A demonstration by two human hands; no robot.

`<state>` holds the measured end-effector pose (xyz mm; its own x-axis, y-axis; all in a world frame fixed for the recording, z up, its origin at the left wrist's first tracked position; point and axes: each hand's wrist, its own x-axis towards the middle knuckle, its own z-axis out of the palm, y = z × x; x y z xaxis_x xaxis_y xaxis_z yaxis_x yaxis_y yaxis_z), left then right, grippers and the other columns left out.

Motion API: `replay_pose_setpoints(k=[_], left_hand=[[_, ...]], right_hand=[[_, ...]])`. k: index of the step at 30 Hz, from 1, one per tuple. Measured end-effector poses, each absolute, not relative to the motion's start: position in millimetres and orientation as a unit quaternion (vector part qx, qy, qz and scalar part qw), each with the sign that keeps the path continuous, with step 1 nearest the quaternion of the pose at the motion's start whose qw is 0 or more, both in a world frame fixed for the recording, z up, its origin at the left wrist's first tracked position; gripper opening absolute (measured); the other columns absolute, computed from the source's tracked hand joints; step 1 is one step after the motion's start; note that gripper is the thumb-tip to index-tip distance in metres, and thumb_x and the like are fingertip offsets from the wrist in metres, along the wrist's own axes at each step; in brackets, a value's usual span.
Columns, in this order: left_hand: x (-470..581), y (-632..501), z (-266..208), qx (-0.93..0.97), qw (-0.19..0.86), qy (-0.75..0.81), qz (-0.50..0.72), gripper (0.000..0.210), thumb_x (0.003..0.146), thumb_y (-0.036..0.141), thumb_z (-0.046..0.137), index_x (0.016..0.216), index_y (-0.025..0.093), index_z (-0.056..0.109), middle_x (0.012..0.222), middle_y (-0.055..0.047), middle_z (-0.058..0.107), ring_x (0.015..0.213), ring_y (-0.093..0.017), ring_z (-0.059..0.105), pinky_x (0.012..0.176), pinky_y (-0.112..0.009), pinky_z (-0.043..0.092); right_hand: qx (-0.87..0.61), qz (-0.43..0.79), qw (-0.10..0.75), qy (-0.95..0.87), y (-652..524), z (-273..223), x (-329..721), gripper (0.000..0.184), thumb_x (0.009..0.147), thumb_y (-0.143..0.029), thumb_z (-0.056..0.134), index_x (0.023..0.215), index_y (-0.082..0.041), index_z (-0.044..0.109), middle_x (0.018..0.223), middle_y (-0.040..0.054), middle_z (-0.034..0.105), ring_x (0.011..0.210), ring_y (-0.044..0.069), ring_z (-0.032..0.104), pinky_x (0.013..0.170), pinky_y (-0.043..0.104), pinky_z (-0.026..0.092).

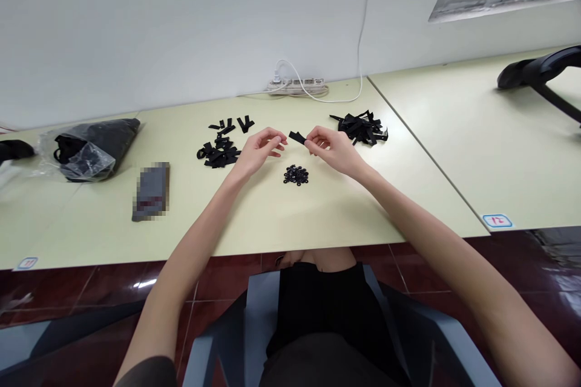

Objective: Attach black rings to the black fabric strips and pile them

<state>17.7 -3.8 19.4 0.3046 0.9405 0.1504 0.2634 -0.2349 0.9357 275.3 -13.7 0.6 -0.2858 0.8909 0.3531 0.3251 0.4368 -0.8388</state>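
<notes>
My right hand (333, 146) pinches a short black fabric strip (297, 137) between thumb and fingertips, its free end pointing left. Just across from that end, my left hand (262, 148) has its thumb and index finger brought together, with the other fingers loosely bent. Whatever may be between those fingertips is too small to make out. Below and between both hands lies a small pile of black ring-like pieces (296, 175). A heap of black strips (362, 127) lies beyond my right hand. More black strips (220, 153) are scattered to the left of my left hand.
A power strip (297, 86) with a white cable lies against the wall. On the left are a clear plastic bag (97, 151) with black contents and a blurred-out dark item (152, 191). A black curved object (540, 72) stands on the adjoining table at right.
</notes>
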Motion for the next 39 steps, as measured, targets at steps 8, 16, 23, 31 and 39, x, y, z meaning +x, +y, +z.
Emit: replay_pose_setpoints(k=[8,16,23,31,39], left_hand=[[14.8,-2.8,21.2,0.697,0.424,0.441,0.375,0.033,0.104,0.054,0.072,0.109,0.022,0.076,0.122,-0.011,0.082,0.106,-0.023,0.078,0.099,-0.041,0.065],[-18.1,14.6,5.1,0.759,0.096,0.596,0.244,0.009,0.099,0.025,0.066,0.1,0.023,0.075,0.129,-0.017,0.081,0.132,-0.046,0.067,0.123,-0.071,0.039],[-69.6,40.3,-11.9,0.674,-0.001,0.692,0.256,0.031,0.095,0.021,0.065,0.126,0.023,0.071,0.153,-0.027,0.067,0.15,-0.057,0.05,0.125,-0.081,0.031],[-64.7,44.8,-19.3,0.697,0.037,0.67,0.254,0.019,0.097,0.017,0.06,0.111,0.022,0.072,0.144,-0.024,0.07,0.143,-0.049,0.056,0.125,-0.067,0.043],[-71.0,45.3,-10.8,0.674,0.083,0.65,0.34,0.012,0.094,0.014,0.061,0.097,0.023,0.068,0.12,-0.012,0.076,0.101,-0.028,0.072,0.106,-0.047,0.057]], right_hand=[[-0.536,0.2,0.502,-0.649,7.3,5.3,311.0,0.017,0.1,-0.041,0.066,0.091,-0.027,0.063,0.08,0.0038,0.074,0.077,0.024,0.072,0.081,0.041,0.056],[-0.733,0.062,0.402,-0.546,27.9,-1.9,355.9,0.011,0.099,-0.032,0.065,0.089,-0.028,0.061,0.081,0.0067,0.073,0.092,0.033,0.071,0.088,0.047,0.055],[-0.732,0.037,0.373,-0.569,32.1,-11.2,353.2,0.02,0.102,-0.035,0.065,0.085,-0.028,0.06,0.083,0.0096,0.07,0.088,0.034,0.065,0.088,0.05,0.053],[-0.697,0.084,0.379,-0.602,27.9,-13.0,337.1,0.02,0.101,-0.033,0.064,0.082,-0.028,0.059,0.076,0.008,0.071,0.081,0.031,0.061,0.077,0.044,0.045],[-0.66,0.114,0.395,-0.628,24.8,-13.1,329.3,0.018,0.101,-0.031,0.064,0.083,-0.028,0.061,0.076,0.0061,0.074,0.08,0.03,0.064,0.074,0.04,0.042]])
